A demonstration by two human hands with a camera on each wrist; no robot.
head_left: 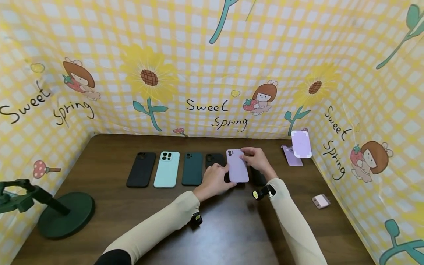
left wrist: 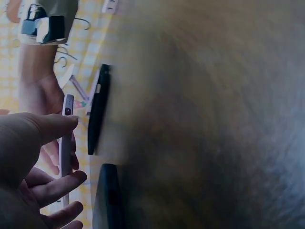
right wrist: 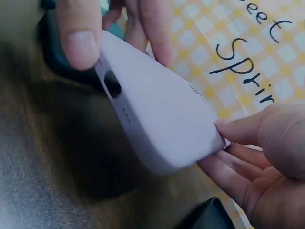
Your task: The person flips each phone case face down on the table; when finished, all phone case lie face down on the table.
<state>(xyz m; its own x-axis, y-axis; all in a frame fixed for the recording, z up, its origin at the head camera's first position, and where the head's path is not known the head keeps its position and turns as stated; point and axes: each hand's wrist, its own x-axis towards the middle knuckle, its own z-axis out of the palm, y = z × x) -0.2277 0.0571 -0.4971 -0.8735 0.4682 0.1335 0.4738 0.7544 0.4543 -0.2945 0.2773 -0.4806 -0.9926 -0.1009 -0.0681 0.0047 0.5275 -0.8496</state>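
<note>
A lilac phone case [head_left: 237, 166] is held above the table, its back with the camera cut-out facing up. My left hand [head_left: 214, 179] pinches its lower left edge, with the thumb beside the port hole in the right wrist view. My right hand [head_left: 257, 161] grips the upper right edge between thumb and fingers. Under and beside the hands lie a black case [head_left: 214, 159], partly hidden by my left hand, and another black case [head_left: 258, 177], partly covered by my right hand and wrist. In the left wrist view the lilac case [left wrist: 66, 162] shows edge-on.
Left of the hands, a dark teal case [head_left: 192, 169], a mint case [head_left: 166, 170] and a black case [head_left: 141, 170] lie in a row. A green round-based stand [head_left: 66, 215] is far left. At right are a lilac stand [head_left: 301, 144] and a white charger plug [head_left: 320, 201]. Patterned cloth walls enclose the table.
</note>
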